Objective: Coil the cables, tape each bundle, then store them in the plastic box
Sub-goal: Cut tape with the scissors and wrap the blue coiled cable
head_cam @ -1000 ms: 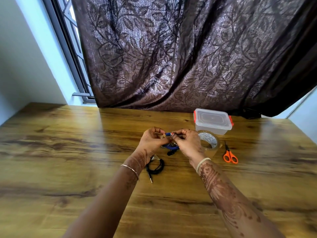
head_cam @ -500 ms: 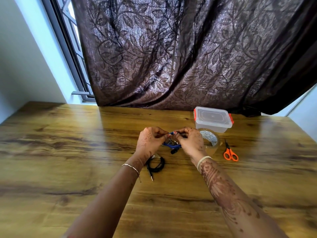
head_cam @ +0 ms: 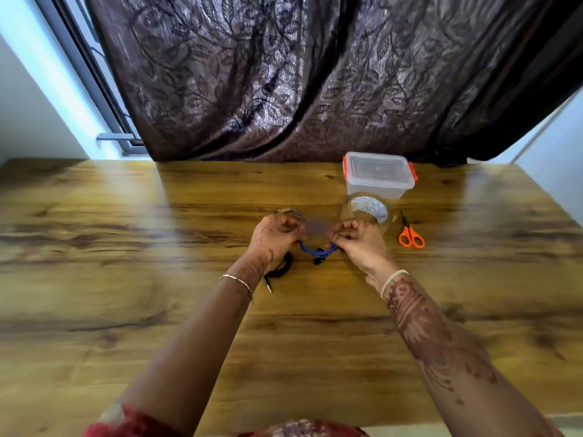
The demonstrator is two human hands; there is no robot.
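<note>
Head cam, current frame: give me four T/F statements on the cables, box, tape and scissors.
1. The left hand and right hand both grip the blue cable. True.
2. The plastic box is open. False: its lid is on.
3. The scissors lie right of the tape roll. True.
4. The black cable sits inside the plastic box. False: it lies on the table by the left wrist.

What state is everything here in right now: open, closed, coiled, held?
plastic box: closed, lid on.
tape roll: sitting on the table in front of the box.
scissors: blades shut, lying flat.
blue cable: bunched, hanging between both hands.
black cable: coiled on the table, unheld.
left hand: grips the blue cable.
right hand: grips the blue cable.
curtain: drawn.
</note>
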